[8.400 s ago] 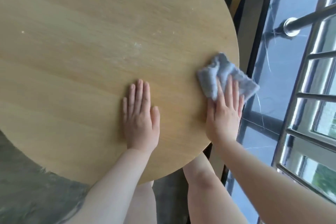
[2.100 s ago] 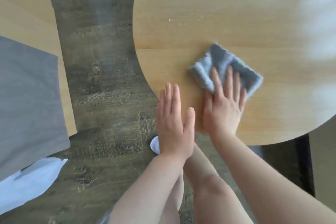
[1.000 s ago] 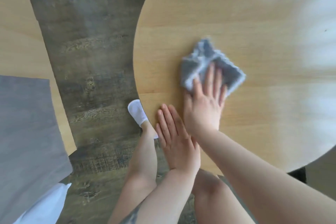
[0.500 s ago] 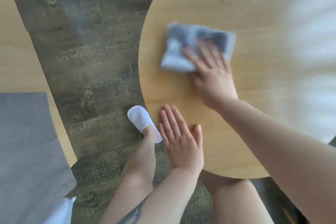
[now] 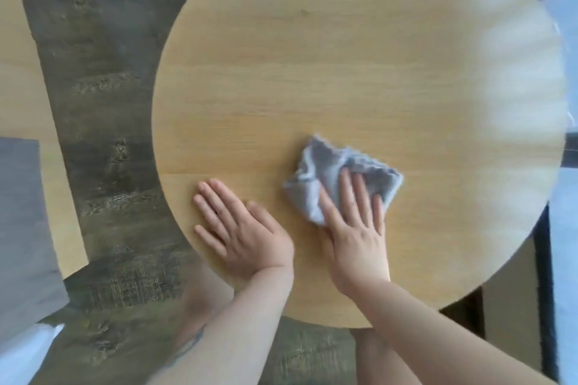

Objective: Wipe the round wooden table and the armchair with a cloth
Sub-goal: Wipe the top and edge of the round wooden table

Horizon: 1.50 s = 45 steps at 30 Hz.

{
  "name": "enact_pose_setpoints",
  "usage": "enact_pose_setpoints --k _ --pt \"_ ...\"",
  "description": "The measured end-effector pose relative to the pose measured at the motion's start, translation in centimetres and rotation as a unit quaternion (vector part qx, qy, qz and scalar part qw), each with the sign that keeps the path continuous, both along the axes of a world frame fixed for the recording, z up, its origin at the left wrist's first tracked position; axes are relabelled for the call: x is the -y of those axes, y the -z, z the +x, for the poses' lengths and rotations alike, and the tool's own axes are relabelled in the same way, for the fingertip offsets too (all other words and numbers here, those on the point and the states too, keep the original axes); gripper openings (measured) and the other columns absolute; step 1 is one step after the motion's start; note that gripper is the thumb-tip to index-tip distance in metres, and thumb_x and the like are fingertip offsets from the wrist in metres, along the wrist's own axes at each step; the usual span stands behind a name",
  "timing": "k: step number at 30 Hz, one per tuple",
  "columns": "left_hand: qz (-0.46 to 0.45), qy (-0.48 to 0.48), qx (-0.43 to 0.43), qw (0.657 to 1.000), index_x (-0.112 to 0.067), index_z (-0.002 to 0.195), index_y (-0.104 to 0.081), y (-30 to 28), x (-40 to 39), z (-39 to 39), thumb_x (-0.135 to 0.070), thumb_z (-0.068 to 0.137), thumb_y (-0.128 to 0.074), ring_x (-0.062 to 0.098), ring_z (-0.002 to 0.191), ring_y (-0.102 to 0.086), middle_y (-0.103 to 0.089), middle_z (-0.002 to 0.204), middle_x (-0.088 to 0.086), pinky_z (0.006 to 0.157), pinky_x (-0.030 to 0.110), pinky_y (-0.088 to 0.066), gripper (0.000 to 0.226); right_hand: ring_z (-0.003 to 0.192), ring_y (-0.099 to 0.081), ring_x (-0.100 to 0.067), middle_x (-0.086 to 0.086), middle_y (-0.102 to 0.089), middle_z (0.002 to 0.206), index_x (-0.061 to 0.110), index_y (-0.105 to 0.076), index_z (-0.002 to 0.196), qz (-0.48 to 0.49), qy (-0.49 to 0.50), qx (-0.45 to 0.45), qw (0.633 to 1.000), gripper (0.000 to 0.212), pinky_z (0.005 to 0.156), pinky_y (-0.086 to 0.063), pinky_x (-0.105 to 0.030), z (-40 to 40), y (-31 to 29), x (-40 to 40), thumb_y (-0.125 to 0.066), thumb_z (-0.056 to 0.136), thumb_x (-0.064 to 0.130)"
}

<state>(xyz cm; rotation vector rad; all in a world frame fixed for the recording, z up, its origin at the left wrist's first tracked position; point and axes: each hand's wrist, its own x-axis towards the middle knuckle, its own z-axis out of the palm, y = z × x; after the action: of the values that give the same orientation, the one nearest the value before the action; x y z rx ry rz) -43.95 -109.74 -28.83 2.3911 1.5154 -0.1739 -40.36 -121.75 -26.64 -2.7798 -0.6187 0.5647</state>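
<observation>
The grey cloth [image 5: 341, 180] is pressed flat onto the round wooden table [image 5: 359, 78] by the right hand [image 5: 353, 228], fingers straight and spread. The left hand [image 5: 240, 231] is laid flat, holding nothing, on the tabletop just beside it. A grey cushion [image 5: 22, 228] is seen at the left edge, across dark plank flooring [image 5: 103, 134].

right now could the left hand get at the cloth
Probably yes. The left hand lies flat on the table beside the cloth, with bare wood between them. Only the right hand, pressing on the cloth, covers its near part.
</observation>
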Motion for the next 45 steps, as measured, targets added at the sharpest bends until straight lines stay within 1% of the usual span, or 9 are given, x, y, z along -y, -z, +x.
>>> enact_pose_setpoints --k 3,7,12,17,21,26,31,35,45 --pt "0.028 0.003 -0.024 0.999 -0.013 0.153 -0.003 0.5 0.4 -0.4 -0.031 0.095 -0.015 0.016 0.148 0.0 -0.002 0.161 0.001 0.119 0.044 -0.003 0.062 0.148 -0.008 -0.015 0.006 -0.012 0.16 0.038 -0.02 0.151 0.001 -0.309 0.049 0.95 0.06 0.119 -0.003 -0.038 7.1 0.7 6.5 -0.035 0.094 0.03" --pt "0.028 0.006 -0.035 0.999 -0.016 0.152 0.005 0.4 0.6 -0.9 -0.033 0.096 -0.009 0.013 0.147 0.009 0.006 0.161 0.0 0.12 0.041 0.001 0.061 0.148 0.004 -0.015 0.001 -0.005 0.162 0.031 -0.027 0.149 -0.057 0.156 0.044 0.985 0.054 0.12 0.0 -0.044 11.4 0.9 12.0 -0.037 0.096 0.032" --pt "0.044 -0.004 -0.02 0.999 -0.016 0.153 0.002 0.6 0.8 -1.5 -0.029 0.097 -0.012 0.013 0.147 0.006 0.004 0.161 -0.002 0.12 0.041 0.001 0.059 0.148 -0.004 -0.014 0.005 -0.012 0.161 0.036 -0.017 0.152 0.05 -0.474 0.059 0.877 0.059 0.12 0.0 -0.038 10.7 1.7 9.0 -0.039 0.097 0.034" --pt "0.062 -0.004 -0.029 0.998 -0.018 0.153 0.006 1.0 1.0 -1.9 -0.026 0.102 -0.017 0.012 0.147 0.01 0.009 0.16 -0.002 0.12 0.038 0.004 0.056 0.149 -0.001 -0.016 0.002 -0.009 0.161 0.036 -0.024 0.149 -0.002 0.034 0.064 0.997 0.056 0.12 -0.002 -0.042 9.9 1.1 12.2 -0.037 0.095 0.034" --pt "0.067 -0.001 -0.008 0.998 -0.018 0.153 0.004 1.2 1.0 -1.9 -0.027 0.102 -0.016 0.011 0.147 0.008 0.007 0.161 -0.003 0.12 0.038 0.004 0.056 0.147 -0.013 -0.017 0.003 -0.018 0.159 0.034 -0.025 0.15 0.044 -0.45 0.092 0.887 0.055 0.119 -0.007 -0.04 10.8 1.9 12.3 -0.036 0.097 0.036" --pt "0.101 -0.013 0.055 0.993 -0.019 0.15 -0.028 0.8 1.7 -1.3 -0.026 0.102 -0.025 0.015 0.147 -0.012 -0.019 0.158 -0.002 0.119 0.037 0.0 0.049 0.149 -0.001 -0.017 0.002 -0.006 0.162 0.028 -0.03 0.149 -0.024 0.104 0.073 0.992 0.055 0.119 -0.003 -0.045 10.3 1.1 14.9 -0.032 0.095 0.037" --pt "0.108 -0.007 0.062 0.992 -0.022 0.145 -0.039 0.7 2.3 -0.7 -0.025 0.101 -0.028 0.019 0.143 -0.025 -0.031 0.154 -0.002 0.118 0.042 -0.014 0.046 0.148 -0.01 -0.018 0.002 -0.014 0.161 0.036 -0.021 0.152 0.039 -0.409 0.075 0.909 0.058 0.119 -0.009 -0.043 9.8 1.7 12.2 -0.036 0.095 0.034" --pt "0.068 -0.067 0.07 0.993 -0.013 0.152 -0.022 1.1 9.9 1.0 -0.024 0.102 -0.025 0.021 0.147 -0.013 -0.017 0.159 0.004 0.119 0.042 -0.01 0.051 0.148 0.007 -0.015 0.004 0.003 0.162 0.035 -0.013 0.153 -0.037 0.044 0.048 0.997 0.056 0.12 0.001 -0.045 12.5 1.3 13.3 -0.031 0.1 0.037" --pt "0.07 -0.207 0.06 0.974 -0.014 0.151 -0.023 1.9 19.2 5.4 -0.027 0.098 -0.028 0.021 0.146 -0.016 -0.02 0.158 0.002 0.116 0.046 -0.01 0.054 0.148 0.007 -0.016 0.001 0.005 0.162 0.025 -0.023 0.152 -0.072 0.028 0.069 0.995 0.059 0.12 0.003 -0.045 17.1 1.2 15.8 -0.023 0.096 0.042"
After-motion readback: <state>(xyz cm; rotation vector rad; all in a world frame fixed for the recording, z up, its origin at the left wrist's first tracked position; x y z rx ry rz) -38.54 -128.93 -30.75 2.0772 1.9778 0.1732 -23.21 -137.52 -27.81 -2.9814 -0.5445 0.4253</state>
